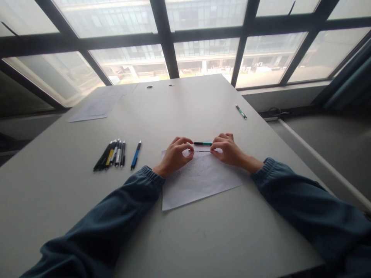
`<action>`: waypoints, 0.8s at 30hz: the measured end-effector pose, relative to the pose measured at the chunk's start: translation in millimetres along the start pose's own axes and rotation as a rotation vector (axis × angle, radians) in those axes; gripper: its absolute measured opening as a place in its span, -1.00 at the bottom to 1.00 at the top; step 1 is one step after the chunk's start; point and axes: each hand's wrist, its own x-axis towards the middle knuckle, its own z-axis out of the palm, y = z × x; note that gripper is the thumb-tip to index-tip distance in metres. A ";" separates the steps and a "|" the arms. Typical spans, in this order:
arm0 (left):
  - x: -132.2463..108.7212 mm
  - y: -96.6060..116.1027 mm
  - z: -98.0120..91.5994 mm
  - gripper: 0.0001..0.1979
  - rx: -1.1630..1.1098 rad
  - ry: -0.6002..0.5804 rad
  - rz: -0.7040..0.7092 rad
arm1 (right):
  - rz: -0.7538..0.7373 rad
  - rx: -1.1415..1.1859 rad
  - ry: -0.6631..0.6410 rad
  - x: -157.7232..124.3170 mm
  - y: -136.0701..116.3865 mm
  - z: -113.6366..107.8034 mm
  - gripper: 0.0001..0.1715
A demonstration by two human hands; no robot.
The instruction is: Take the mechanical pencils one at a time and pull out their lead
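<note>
A thin, dark pen refill [203, 151] stretches level between my two hands, just above a white sheet of paper [199, 185]. My left hand [177, 154] pinches its left end between thumb and forefinger. At the other end, the thumb and forefinger of my right hand [227, 150] are closed on it; the fingers cover the tip. Just beyond the refill lies a black and green pen barrel [203, 143], its right end close to my right fingers. Whether they touch it I cannot tell.
Left of the paper lie a blue pen [136, 155] and a row of several black, yellow and silver pens [110, 155]. Another green pen [241, 112] is near the table's right edge. More paper sheets [95, 104] lie at the far left, before the windows.
</note>
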 end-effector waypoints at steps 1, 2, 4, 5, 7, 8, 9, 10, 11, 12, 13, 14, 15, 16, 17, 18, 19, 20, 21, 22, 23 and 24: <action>-0.1 0.6 -0.8 -0.92 0.016 -0.008 -0.008 | -0.002 -0.002 -0.006 -0.3 0.9 -1.2 -0.85; -0.3 1.1 -1.4 -0.92 0.031 -0.017 -0.013 | -0.002 -0.003 -0.012 -0.6 1.8 -2.4 -0.84; -0.6 1.6 -2.2 -0.92 0.051 -0.039 -0.016 | -0.006 -0.007 -0.022 -1.0 3.2 -4.1 -0.84; -0.7 1.7 -2.4 -0.92 0.057 -0.049 -0.013 | -0.010 -0.009 -0.027 -1.2 3.7 -4.7 -0.84; -0.7 1.9 -2.6 -0.93 0.063 -0.068 -0.007 | -0.021 -0.015 -0.035 -1.3 4.0 -5.4 -0.85; -0.5 2.2 -2.7 -0.94 0.062 -0.073 -0.005 | -0.028 -0.016 -0.036 -1.4 3.9 -5.6 -0.86; -0.3 2.6 -2.9 -0.95 0.059 -0.076 -0.005 | -0.034 -0.017 -0.035 -1.4 3.5 -5.6 -0.86; -0.1 3.1 -3.2 -0.95 0.053 -0.075 -0.005 | -0.040 -0.015 -0.032 -1.4 3.0 -5.6 -0.86; 0.2 3.8 -3.6 -0.95 0.043 -0.069 -0.005 | -0.045 -0.010 -0.024 -1.4 2.6 -5.5 -0.86; 0.5 4.4 -4.0 -0.95 0.030 -0.063 -0.006 | -0.046 -0.004 -0.012 -1.2 2.3 -5.3 -0.85; 0.8 4.9 -4.3 -0.93 0.015 -0.055 -0.008 | -0.039 0.003 0.009 -1.0 2.3 -5.0 -0.83; 1.1 5.2 -4.5 -0.92 0.000 -0.044 -0.013 | -0.023 0.012 0.042 -0.6 2.8 -4.6 -0.79; 1.3 5.3 -4.4 -0.90 -0.014 -0.025 -0.023 | 0.003 0.021 0.088 -0.1 4.1 -4.1 -0.74; 1.6 4.9 -4.1 -0.89 -0.026 0.001 -0.039 | 0.039 0.033 0.145 0.6 6.2 -3.6 -0.68; 1.9 4.3 -3.7 -0.87 -0.036 0.034 -0.060 | 0.083 0.050 0.211 1.3 9.1 -3.1 -0.63; 2.1 3.6 -3.1 -0.85 -0.048 0.072 -0.087 | 0.133 0.075 0.278 2.2 13.0 -2.6 -0.60; 2.3 2.7 -2.5 -0.81 -0.064 0.109 -0.118 | 0.187 0.112 0.341 3.1 17.7 -2.0 -0.58; 2.6 1.9 -1.9 -0.78 -0.085 0.137 -0.151 | 0.243 0.159 0.397 4.1 22.9 -1.5 -0.57; 2.8 1.2 -1.6 -0.74 -0.109 0.156 -0.183 | 0.306 0.215 0.437 5.0 28.5 -0.9 -0.57; 3.0 0.8 -1.3 -0.71 -0.134 0.168 -0.214 | 0.377 0.275 0.461 5.9 34.1 -0.3 -0.56; 3.2 0.6 -1.3 -0.68 -0.155 0.175 -0.240 | 0.452 0.332 0.470 6.7 39.5 0.4 -0.57; 3.4 0.7 -1.4 -0.66 -0.173 0.179 -0.263 | 0.518 0.374 0.480 7.5 44.3 1.0 -0.58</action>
